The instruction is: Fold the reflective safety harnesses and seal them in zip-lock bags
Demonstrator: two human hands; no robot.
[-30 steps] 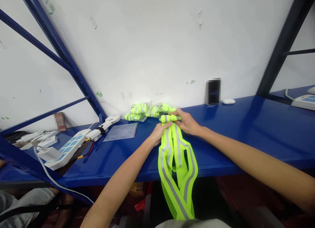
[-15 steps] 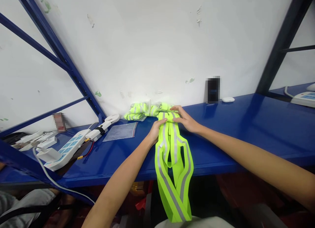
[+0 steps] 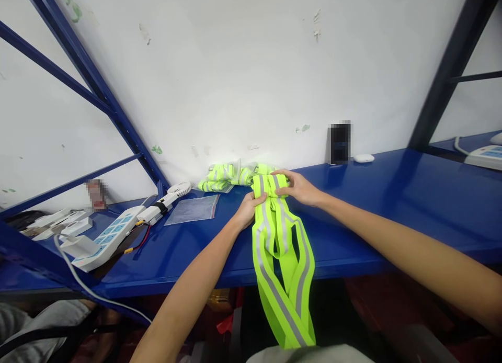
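Observation:
Both hands grip the folded upper end of a neon-yellow reflective vest made of straps with grey stripes [image 3: 270,284]. My left hand [image 3: 247,208] pinches its left edge, thumb on top. My right hand [image 3: 300,188] holds the right edge, thumb in front and fingers behind. The lower straps hang in loose loops over the table's front edge towards my lap. Just behind the hands, against the wall, lie more neon strap bundles [image 3: 219,176] in clear plastic bags. A flat clear zip bag [image 3: 192,210] rests left of my left hand.
On the blue table [image 3: 376,206], a white power strip [image 3: 112,237], a small white fan [image 3: 178,189] and cables lie at the left. A dark pixelated object [image 3: 339,143] leans on the wall, beside a white case [image 3: 364,158]. Another person's legs [image 3: 50,326] show lower left.
The folded top of the vest has tipped up and shows more of its face between my hands. Its hanging straps have swung slightly to the right.

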